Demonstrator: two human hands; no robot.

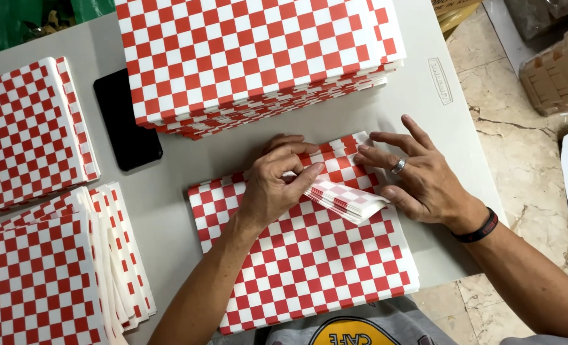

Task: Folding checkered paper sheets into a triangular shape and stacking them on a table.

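Step in hand looks like folding: a small pile of red-and-white checked paper sheets [309, 255] lies on the grey table [424, 96] right in front of the person, its upper right corner turned over into a fold [348, 198]. Left hand [274, 188] pinches that folded flap, fingers closed on the paper edge. Right hand [418, 179] lies open and flat, fingers spread, pressing the sheets just beside the fold (ring and dark wristband visible). A tall stack of the same paper [258, 57] sits behind, more piles [28, 134] to the left, a black phone [127, 121] between them. Judgement: the next move calls for a firm, even press along the crease while the flat hand keeps the pile from sliding
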